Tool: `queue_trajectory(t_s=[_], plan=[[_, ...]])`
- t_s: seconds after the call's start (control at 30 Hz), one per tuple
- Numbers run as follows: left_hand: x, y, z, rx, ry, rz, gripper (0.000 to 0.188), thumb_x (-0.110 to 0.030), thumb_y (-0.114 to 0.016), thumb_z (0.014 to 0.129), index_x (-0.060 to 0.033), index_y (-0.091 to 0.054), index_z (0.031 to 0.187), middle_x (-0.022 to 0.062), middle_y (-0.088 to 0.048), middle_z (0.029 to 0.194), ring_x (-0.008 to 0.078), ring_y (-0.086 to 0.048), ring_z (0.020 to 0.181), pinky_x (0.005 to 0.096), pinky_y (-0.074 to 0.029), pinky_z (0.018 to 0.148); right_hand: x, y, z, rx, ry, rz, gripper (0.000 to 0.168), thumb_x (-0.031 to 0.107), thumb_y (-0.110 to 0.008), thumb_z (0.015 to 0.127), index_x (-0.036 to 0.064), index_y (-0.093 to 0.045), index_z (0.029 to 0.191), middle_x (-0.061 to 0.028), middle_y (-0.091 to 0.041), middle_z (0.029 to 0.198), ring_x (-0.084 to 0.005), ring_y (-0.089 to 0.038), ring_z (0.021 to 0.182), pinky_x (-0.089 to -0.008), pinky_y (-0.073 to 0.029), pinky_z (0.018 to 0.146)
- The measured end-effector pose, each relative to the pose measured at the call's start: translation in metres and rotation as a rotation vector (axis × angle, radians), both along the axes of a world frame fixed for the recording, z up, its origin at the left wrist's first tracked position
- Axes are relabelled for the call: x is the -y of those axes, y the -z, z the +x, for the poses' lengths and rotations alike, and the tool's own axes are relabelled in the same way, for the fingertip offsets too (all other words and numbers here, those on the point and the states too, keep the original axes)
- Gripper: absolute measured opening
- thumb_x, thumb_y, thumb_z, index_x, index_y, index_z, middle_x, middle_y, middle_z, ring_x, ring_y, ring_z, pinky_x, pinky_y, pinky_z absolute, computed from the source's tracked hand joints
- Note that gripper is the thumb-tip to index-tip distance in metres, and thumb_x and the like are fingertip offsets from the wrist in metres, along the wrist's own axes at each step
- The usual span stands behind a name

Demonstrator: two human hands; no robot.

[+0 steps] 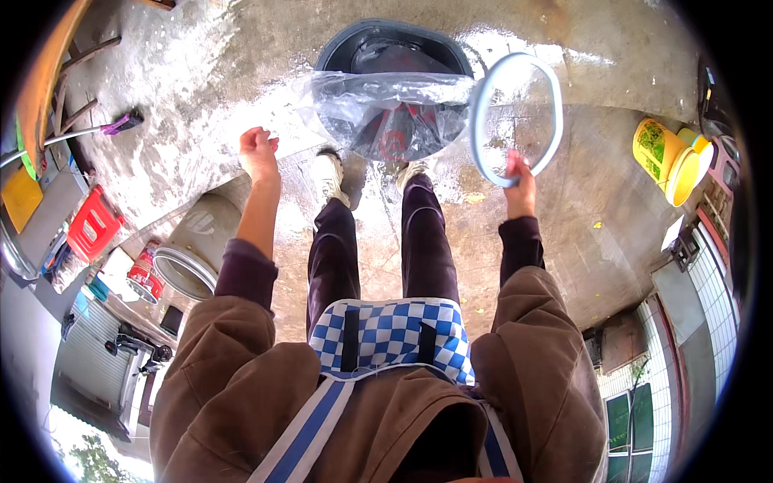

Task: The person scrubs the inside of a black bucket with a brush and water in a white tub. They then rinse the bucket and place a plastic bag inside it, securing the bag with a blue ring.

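Observation:
My right hand (520,184) grips the lower edge of a pale blue oval plastic ring (557,115), which is held up to the right of a dark plastic bin (338,51). The bin stands on the wet floor in front of my feet. A clear plastic bag (392,87) lines it and hangs over its near side. Red marks show on or through the plastic. To the left of the bag, my left hand (259,151) is raised with loosely bent fingers. Nothing is visible in it, and it is apart from the bag.
A large grey bucket (205,235), a red tin (145,271) and a red plastic stool (95,223) are at the left. A broom (121,124) lies farther up there. Yellow buckets (661,154) stand at the right. The concrete floor (580,199) has wet, shiny patches.

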State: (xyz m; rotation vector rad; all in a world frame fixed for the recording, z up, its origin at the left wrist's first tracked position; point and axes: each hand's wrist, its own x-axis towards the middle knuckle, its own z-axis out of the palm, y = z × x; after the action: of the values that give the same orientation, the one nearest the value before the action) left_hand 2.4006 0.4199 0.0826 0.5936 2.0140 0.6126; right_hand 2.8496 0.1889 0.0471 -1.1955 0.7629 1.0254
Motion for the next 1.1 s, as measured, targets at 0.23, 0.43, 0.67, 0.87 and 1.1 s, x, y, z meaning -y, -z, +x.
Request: queue_trajectory(t_s=[0.23, 0.43, 0.67, 0.87, 1.1], plan=[[-0.073, -0.082, 0.111, -0.201, 1.099, 0.497, 0.02, -0.008, -0.052, 0.082, -0.007, -0.059, 0.1, 0.0098, -0.056, 0.102, 0.0206, -0.06, 0.072, 0.0293, -0.048, 0.065, -0.084, -0.105, -0.005, 0.065, -0.384, 0.311, 0.025, 0.009, -0.048, 0.086, 0.007, -0.049, 0.111, -0.0147, -0.05, 0.12, -0.0034, -0.04, 0.051, -0.013, -0.034, 0.042], [-0.104, -0.046, 0.116, -0.293, 1.706, 0.356, 0.013, -0.011, -0.053, 0.081, -0.0064, -0.058, 0.092, 0.0104, -0.058, 0.093, 0.0275, -0.057, 0.082, 0.0341, -0.046, 0.074, -0.165, -0.065, -0.016, 0.58, -0.979, 0.235, 0.043, 0.009, -0.05, 0.082, 0.001, -0.043, 0.124, -0.0103, -0.054, 0.112, -0.005, -0.043, 0.06, -0.0176, -0.035, 0.054], [-0.116, -0.065, 0.113, -0.096, 1.245, 0.006, 0.012, -0.017, -0.055, 0.082, -0.0052, -0.057, 0.082, 0.008, -0.062, 0.074, 0.0167, -0.06, 0.052, 0.0284, -0.048, 0.057, -0.155, -0.064, -0.031, 0.486, -1.227, 0.021, 0.02, 0.018, -0.064, 0.079, 0.005, -0.061, 0.094, 0.0036, -0.053, 0.067, -0.0042, -0.046, 0.054, -0.0183, -0.037, 0.051], [-0.148, -0.03, 0.115, -0.516, 1.149, 0.442, 0.018, -0.027, -0.057, 0.081, -0.0111, -0.064, 0.085, 0.0041, -0.066, 0.073, 0.0144, -0.063, 0.063, 0.0261, -0.048, 0.061, -0.209, -0.065, -0.026, 0.58, -1.178, 0.032, 0.022, 0.022, -0.062, 0.08, 0.005, -0.06, 0.094, 0.0025, -0.053, 0.066, -0.0041, -0.044, 0.051, -0.0178, -0.034, 0.048], [-0.165, 0.033, 0.153, -0.26, 0.796, 0.028, 0.017, -0.029, -0.06, 0.076, -0.0148, -0.068, 0.081, 0.005, -0.064, 0.072, 0.0213, -0.062, 0.07, 0.0338, -0.049, 0.067, -0.206, 0.056, -0.04, 0.504, -1.368, -0.297, 0.035, 0.028, -0.057, 0.083, -0.001, -0.054, 0.101, -0.0018, -0.054, 0.073, -0.0147, -0.047, 0.059, -0.0267, -0.04, 0.056]])
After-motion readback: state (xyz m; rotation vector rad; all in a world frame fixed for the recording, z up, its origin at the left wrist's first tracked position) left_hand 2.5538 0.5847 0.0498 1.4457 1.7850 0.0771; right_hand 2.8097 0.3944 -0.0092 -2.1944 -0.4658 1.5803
